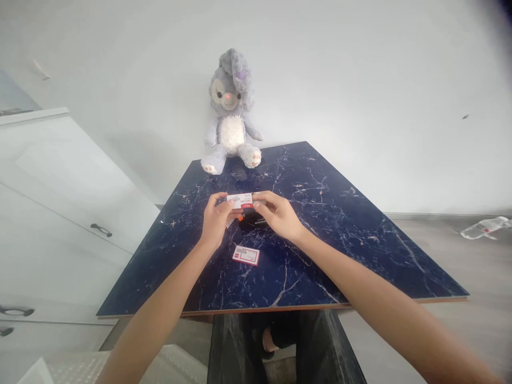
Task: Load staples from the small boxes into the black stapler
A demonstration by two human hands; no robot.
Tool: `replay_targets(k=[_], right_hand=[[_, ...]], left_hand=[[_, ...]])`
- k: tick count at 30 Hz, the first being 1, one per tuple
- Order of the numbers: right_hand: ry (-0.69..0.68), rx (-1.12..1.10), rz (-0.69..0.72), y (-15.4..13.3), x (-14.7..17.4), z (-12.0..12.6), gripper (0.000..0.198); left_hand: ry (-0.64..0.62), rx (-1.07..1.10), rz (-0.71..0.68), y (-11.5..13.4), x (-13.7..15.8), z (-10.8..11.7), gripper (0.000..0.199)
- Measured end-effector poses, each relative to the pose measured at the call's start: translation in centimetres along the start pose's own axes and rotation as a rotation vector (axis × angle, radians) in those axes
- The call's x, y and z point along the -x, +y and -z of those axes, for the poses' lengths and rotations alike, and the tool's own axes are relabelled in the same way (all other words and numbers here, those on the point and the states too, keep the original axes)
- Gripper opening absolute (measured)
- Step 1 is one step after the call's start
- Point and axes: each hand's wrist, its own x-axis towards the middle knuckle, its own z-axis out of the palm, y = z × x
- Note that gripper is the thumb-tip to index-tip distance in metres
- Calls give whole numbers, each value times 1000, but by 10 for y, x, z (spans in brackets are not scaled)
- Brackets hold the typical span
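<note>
Both my hands hold one small flat white-and-red box [240,201] above the table, its printed face turned up toward me. My left hand [216,217] pinches the left end between thumb and fingers. At the right end, the thumb and fingers of my right hand [280,214] are closed on it as well. Below the hands lies a dark object [252,220], partly hidden, with a small orange piece [240,217] at its left. A second white box with red edges [246,255] lies flat on the table, nearer to me.
The dark blue marbled table [328,256] has a brown front edge. A grey plush rabbit [232,117] sits at its far edge against the wall. White cabinets [72,213] stand to the left. A clear plastic bottle [486,228] lies on the floor at the right.
</note>
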Motion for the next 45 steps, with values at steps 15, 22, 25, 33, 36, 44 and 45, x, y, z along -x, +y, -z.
replay_targets(k=[15, 22, 25, 33, 36, 44, 45], right_hand=[[177, -197, -228, 8, -6, 3, 31], [33, -36, -118, 2, -2, 1, 27], [-42, 78, -27, -2, 2, -5, 21], [-81, 59, -124, 2, 9, -15, 43], [-92, -25, -174, 8, 8, -15, 36], [73, -134, -206, 17, 3, -11, 40], [84, -144, -201, 17, 3, -11, 40]], left_hand=[[-162, -79, -13, 2, 7, -1, 39], [-232, -112, -5, 3, 13, -8, 58], [-279, -154, -4, 1, 16, -11, 62], [-17, -123, -95, 0, 10, -7, 38], [10, -77, -79, -3, 7, -5, 36], [0, -43, 9, -3, 4, -3, 31], [9, -32, 17, -3, 4, -3, 31]])
